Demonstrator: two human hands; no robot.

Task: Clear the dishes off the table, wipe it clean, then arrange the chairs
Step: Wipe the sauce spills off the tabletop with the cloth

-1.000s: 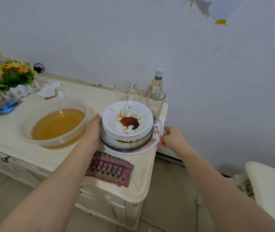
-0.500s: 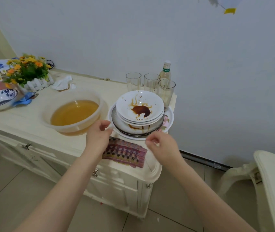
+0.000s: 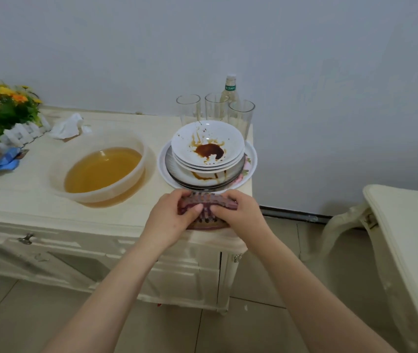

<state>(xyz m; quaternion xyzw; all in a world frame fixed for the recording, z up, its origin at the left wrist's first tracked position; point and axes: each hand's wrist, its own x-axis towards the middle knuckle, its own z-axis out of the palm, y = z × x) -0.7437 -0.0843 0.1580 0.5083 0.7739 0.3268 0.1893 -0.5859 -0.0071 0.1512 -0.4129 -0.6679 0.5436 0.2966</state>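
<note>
Head camera looked down on a cream, glossy desk (image 3: pixel 37 205) with carved drawer fronts. At far left stood a cluster of orange and yellow artificial flowers (image 3: pixel 1 108) behind a little white picket fence, with a crumpled white tissue (image 3: pixel 67 127) lying just beside it. Next came a round translucent plastic basin (image 3: pixel 101 171) holding amber liquid. The left hand (image 3: pixel 169 220) and the right hand (image 3: pixel 238 215) met at the desk's front edge, each grip closed, fingers curled round a bunched purple woven cloth (image 3: pixel 204 210). Just behind the cloth sat the stack of dishes (image 3: pixel 206 154): shallow white bowls smeared with brown sauce, on a wide floral-rimmed plate. Three clear tall glasses (image 3: pixel 241 115) and a capped bottle (image 3: pixel 230 89) stood against the wall. A cream curved-leg chair (image 3: pixel 406 238) stood at far right, well apart.
</note>
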